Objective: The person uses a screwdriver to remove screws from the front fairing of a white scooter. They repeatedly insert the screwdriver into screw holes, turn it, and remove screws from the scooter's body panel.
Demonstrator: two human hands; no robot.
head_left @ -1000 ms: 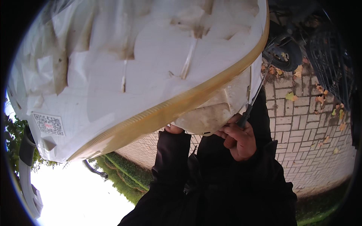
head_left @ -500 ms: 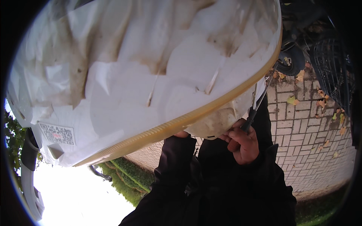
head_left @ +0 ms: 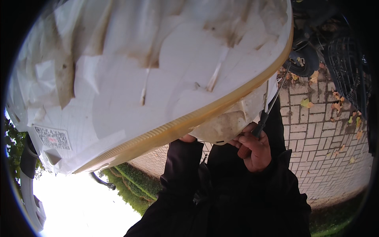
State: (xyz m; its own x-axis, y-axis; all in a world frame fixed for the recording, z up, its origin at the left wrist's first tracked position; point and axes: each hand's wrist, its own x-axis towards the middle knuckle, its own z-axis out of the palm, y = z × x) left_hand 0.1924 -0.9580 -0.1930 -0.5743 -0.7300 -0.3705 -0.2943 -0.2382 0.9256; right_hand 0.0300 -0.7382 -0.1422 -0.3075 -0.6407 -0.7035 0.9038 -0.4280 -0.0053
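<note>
A large white plastic shell (head_left: 177,75), streaked with brown dirt and edged by a yellowed ribbed strip (head_left: 177,128), fills the upper part of the view. Under its right end bulges a smaller stained off-white cover (head_left: 221,125). My right hand (head_left: 256,150) is closed round the dark handle of a screwdriver (head_left: 261,123), beside this cover. The thin metal shaft slants up and to the right along the shell's edge. Behind the shell's lower edge, my left hand (head_left: 188,138) shows only a bit of skin above its dark sleeve; its fingers are hidden.
Pale brick paving (head_left: 312,130) with scattered fallen leaves lies at the right. A black basket (head_left: 346,75) and a dark wheel (head_left: 304,63) stand at the upper right. A printed square label (head_left: 52,137) sits on the shell's left end. Green hedge (head_left: 132,185) shows at the lower left.
The white shell with its yellowed strip has shifted left and slightly up in the picture. My right hand keeps hold of the screwdriver in nearly the same place.
</note>
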